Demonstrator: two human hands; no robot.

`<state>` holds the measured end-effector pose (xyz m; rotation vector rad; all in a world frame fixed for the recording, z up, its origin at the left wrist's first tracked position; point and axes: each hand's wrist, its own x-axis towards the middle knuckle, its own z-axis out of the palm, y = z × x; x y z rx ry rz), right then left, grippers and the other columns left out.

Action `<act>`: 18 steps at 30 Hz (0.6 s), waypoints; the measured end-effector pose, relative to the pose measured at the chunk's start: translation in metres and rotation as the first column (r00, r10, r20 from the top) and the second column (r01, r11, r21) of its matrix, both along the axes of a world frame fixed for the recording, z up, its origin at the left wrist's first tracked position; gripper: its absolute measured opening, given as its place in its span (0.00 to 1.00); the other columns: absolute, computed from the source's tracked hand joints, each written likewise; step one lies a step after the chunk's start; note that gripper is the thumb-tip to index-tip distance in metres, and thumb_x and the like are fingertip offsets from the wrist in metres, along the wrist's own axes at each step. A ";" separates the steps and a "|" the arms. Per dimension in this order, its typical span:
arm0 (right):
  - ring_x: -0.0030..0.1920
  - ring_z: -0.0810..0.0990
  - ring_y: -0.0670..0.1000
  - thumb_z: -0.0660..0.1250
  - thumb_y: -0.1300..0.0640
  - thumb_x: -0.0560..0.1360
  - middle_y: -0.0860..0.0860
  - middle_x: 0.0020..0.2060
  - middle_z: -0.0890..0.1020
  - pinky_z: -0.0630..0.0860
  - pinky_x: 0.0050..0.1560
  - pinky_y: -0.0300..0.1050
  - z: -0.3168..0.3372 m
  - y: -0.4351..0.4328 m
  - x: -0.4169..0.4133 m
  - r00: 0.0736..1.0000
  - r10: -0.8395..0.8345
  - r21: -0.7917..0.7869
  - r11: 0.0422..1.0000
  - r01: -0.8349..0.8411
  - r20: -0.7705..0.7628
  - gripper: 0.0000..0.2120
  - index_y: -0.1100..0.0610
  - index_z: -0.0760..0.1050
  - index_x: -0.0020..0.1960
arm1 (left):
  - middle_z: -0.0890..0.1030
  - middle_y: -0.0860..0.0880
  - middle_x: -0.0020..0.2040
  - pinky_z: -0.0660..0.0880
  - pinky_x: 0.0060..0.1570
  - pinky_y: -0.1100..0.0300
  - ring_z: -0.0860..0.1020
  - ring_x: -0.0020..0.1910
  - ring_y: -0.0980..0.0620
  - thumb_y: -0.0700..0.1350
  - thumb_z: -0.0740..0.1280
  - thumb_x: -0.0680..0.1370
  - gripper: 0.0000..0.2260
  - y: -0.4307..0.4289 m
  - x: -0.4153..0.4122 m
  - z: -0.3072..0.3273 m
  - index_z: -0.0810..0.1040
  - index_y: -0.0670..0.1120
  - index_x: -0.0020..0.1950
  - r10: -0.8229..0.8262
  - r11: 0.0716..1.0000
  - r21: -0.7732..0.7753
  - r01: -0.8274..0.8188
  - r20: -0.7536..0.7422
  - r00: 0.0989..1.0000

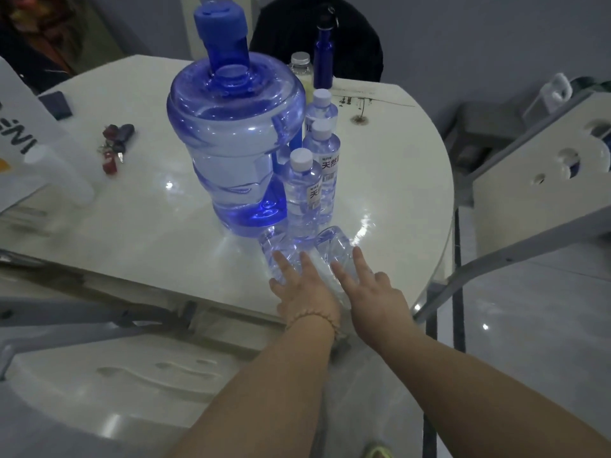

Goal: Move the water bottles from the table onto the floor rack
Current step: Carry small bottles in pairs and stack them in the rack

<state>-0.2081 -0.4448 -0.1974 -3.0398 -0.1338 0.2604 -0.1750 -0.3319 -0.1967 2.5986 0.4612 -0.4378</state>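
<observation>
While two water bottles lie flat near the tabletop's (132,226) front edge, your left hand (305,292) rests on the left bottle (272,246) and your right hand (375,292) on the right bottle (334,242). Fingers are straight and spread, not wrapped. The big jug (231,143) stands just behind.

Table top (139,233): white; smooth; high gloss, lamp glare mirrored
Large jug (231,143): translucent blue plastic; glossy; ribbed lower wall
Small bottles (302,196): thin clear plastic; ribbed; caps (301,159) white, matt
Slim bottle (323,66): deep blue; glossy; metal-like
Key bunch (114,148): metal; red plastic tags
Floor (529,325): smooth glossy tiles
</observation>
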 end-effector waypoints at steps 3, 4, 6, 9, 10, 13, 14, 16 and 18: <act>0.55 0.68 0.58 0.62 0.64 0.69 0.52 0.76 0.37 0.70 0.39 0.48 0.004 0.001 -0.013 1.000 -0.022 0.001 1.000 0.022 0.001 0.45 0.41 0.39 0.74 | 0.27 0.50 0.72 0.69 0.60 0.44 0.49 0.72 0.37 0.40 0.69 0.71 0.44 0.000 -0.004 0.006 0.44 0.58 0.75 -0.013 1.000 0.016 0.014 -0.026 1.000; 0.55 0.68 0.58 0.63 0.64 0.69 0.52 0.76 0.38 0.70 0.39 0.48 0.006 0.001 -0.019 0.999 -0.032 -0.001 0.999 0.032 -0.001 0.45 0.41 0.39 0.74 | 0.28 0.49 0.72 0.69 0.61 0.45 0.51 0.72 0.37 0.41 0.70 0.71 0.44 -0.002 -0.008 0.011 0.44 0.57 0.76 -0.014 1.000 0.015 0.015 -0.030 0.999; 0.56 0.68 0.57 0.63 0.64 0.70 0.52 0.76 0.38 0.69 0.39 0.47 0.014 -0.002 -0.032 0.998 -0.055 -0.002 0.998 0.055 -0.003 0.45 0.41 0.40 0.74 | 0.29 0.48 0.72 0.69 0.62 0.46 0.53 0.71 0.37 0.42 0.70 0.70 0.43 -0.009 -0.019 0.021 0.45 0.56 0.76 -0.020 1.000 -0.005 0.020 -0.028 0.999; 0.58 0.68 0.57 0.63 0.62 0.71 0.51 0.76 0.38 0.70 0.40 0.47 0.031 -0.012 -0.046 0.997 -0.068 0.001 0.998 0.068 0.029 0.44 0.41 0.39 0.74 | 0.30 0.48 0.74 0.68 0.63 0.49 0.52 0.71 0.38 0.43 0.69 0.71 0.42 -0.023 -0.042 0.041 0.46 0.56 0.76 -0.078 0.996 -0.047 0.079 0.022 0.997; 0.58 0.68 0.57 0.64 0.61 0.72 0.51 0.76 0.38 0.72 0.41 0.47 0.039 -0.017 -0.050 0.996 -0.073 0.011 0.997 0.073 0.046 0.43 0.41 0.38 0.74 | 0.30 0.49 0.74 0.68 0.64 0.50 0.51 0.71 0.39 0.42 0.68 0.72 0.41 -0.029 -0.051 0.049 0.46 0.56 0.76 -0.103 0.993 -0.056 0.106 0.047 0.994; 0.61 0.68 0.58 0.65 0.54 0.74 0.51 0.76 0.38 0.75 0.44 0.50 0.066 -0.040 -0.060 0.991 -0.096 0.052 0.994 0.092 0.096 0.41 0.42 0.40 0.75 | 0.30 0.52 0.74 0.66 0.65 0.50 0.49 0.72 0.41 0.41 0.68 0.73 0.40 -0.059 -0.070 0.078 0.46 0.58 0.76 -0.160 0.982 -0.078 0.170 0.126 0.979; 0.61 0.67 0.58 0.65 0.53 0.74 0.51 0.76 0.38 0.75 0.44 0.50 0.075 -0.051 -0.064 0.987 -0.104 0.065 0.993 0.097 0.119 0.41 0.42 0.40 0.75 | 0.30 0.52 0.74 0.66 0.65 0.50 0.48 0.73 0.41 0.41 0.67 0.73 0.40 -0.070 -0.074 0.089 0.46 0.58 0.76 -0.172 0.979 -0.080 0.185 0.147 0.974; 0.61 0.67 0.58 0.65 0.53 0.74 0.50 0.76 0.39 0.75 0.48 0.50 0.093 -0.078 -0.073 0.978 -0.132 0.080 0.989 0.121 0.162 0.41 0.42 0.40 0.74 | 0.30 0.51 0.74 0.66 0.65 0.49 0.48 0.72 0.41 0.43 0.67 0.73 0.39 -0.094 -0.082 0.109 0.46 0.57 0.76 -0.205 0.972 -0.076 0.223 0.194 0.959; 0.62 0.67 0.58 0.65 0.54 0.75 0.49 0.77 0.40 0.75 0.51 0.52 0.109 -0.109 -0.086 0.960 -0.179 0.117 0.981 0.157 0.214 0.40 0.42 0.40 0.74 | 0.32 0.50 0.75 0.66 0.65 0.47 0.49 0.72 0.40 0.46 0.67 0.74 0.38 -0.121 -0.091 0.127 0.47 0.56 0.76 -0.240 0.963 -0.066 0.263 0.243 0.940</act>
